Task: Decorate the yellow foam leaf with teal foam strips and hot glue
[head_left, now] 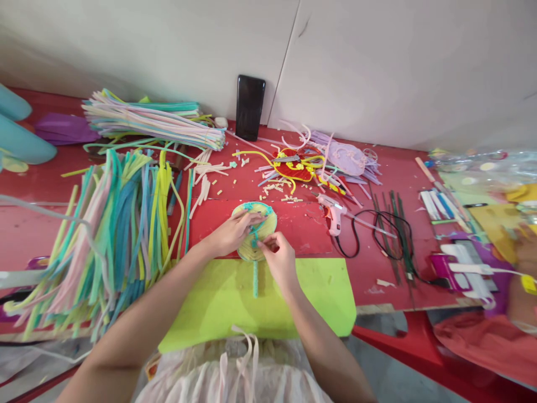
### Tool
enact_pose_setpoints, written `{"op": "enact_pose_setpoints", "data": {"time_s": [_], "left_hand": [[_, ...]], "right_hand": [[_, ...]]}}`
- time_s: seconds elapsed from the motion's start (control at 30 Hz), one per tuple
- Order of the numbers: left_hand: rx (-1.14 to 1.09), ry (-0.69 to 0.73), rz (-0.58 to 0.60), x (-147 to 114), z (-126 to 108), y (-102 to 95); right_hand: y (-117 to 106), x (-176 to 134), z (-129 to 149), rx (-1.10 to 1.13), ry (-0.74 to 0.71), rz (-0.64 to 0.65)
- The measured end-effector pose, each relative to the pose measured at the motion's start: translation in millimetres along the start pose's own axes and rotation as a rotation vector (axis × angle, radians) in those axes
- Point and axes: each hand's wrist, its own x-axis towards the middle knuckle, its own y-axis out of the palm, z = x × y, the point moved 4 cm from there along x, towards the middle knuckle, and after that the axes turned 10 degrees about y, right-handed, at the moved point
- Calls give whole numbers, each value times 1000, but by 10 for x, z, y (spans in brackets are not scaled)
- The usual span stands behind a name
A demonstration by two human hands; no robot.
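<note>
A round yellow pipe-cleaner fan (267,228) with a teal rim and teal trim lies before me, its teal handle (255,280) pointing toward my body. Over the fan's upper left, my left hand (235,232) holds it with closed, bent fingers; the fingertips rest near a teal strip. At the lower right of the disc, my right hand (277,253) is closed in a pinch on a teal pipe cleaner (254,243) lying across the fan's face. Its fingertips partly hide that piece. Under the handle is a lime-green sheet (319,291).
Pipe-cleaner bundles (146,120) and a loose heap (121,224) are on the left. A black phone (250,106) leans on the wall. At right are a pink glue gun (334,215) with black cord, a lilac piece (346,157), and a power strip (467,268).
</note>
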Motion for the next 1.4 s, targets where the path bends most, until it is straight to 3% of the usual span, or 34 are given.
{"op": "enact_pose_setpoints", "data": {"time_s": [0.7, 1.1, 1.4], "left_hand": [[86, 5, 110, -7, -61, -50], [98, 29, 105, -8, -76, -53], [96, 36, 80, 2, -87, -48]], "right_hand": [[9, -69, -106, -23, -73, -81], [73, -171, -94, -40, -94, -143], [-97, -16, -80, 49, 3, -38]]}}
